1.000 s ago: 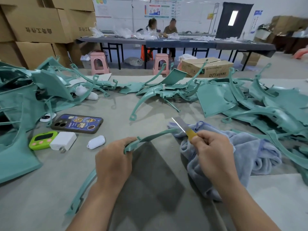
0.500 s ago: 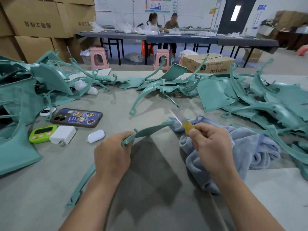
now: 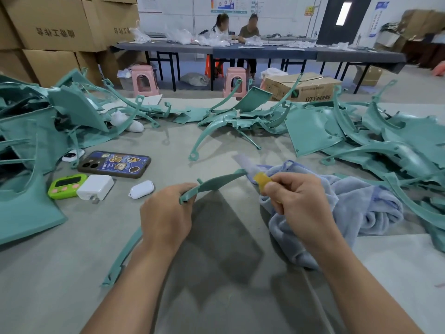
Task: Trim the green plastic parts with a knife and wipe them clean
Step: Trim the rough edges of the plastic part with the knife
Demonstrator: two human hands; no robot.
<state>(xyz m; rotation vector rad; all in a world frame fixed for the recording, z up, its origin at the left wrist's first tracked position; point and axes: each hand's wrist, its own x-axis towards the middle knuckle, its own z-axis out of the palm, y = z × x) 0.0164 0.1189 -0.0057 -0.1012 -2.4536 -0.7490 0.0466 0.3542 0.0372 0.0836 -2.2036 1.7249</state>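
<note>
Grey work table [image 3: 216, 145] fills the near half of the head view, with stacked cardboard boxes [image 3: 55, 27] behind it on the left and, further back, a long dark table [image 3: 265, 53] where two people sit, with pink stools [image 3: 144, 79] in front of it. The person's left hand [image 3: 166, 218] grips a long curved green strip [image 3: 216, 183], fingers wrapped round it near its middle. One end of the strip rises toward the right hand and the other trails down past the left wrist to the table. The right hand [image 3: 301, 203] pinches a knife [image 3: 261, 178] by its yellow handle between thumb and curled fingers. The pale blade is blurred and points up and away, its base right at the raised tip of the strip; whether edge and plastic touch cannot be told. A blue-grey cloth [image 3: 361, 203] lies crumpled under and beside the right hand. Heaps of green plastic parts lie on the left [image 3: 36, 131], across the far edge [image 3: 228, 116] and on the right [image 3: 397, 150]. Near the left heap lie a phone [image 3: 115, 163] face down, a lime-green timer [image 3: 66, 185], a white charger [image 3: 96, 186] and a small white case [image 3: 141, 189].
</note>
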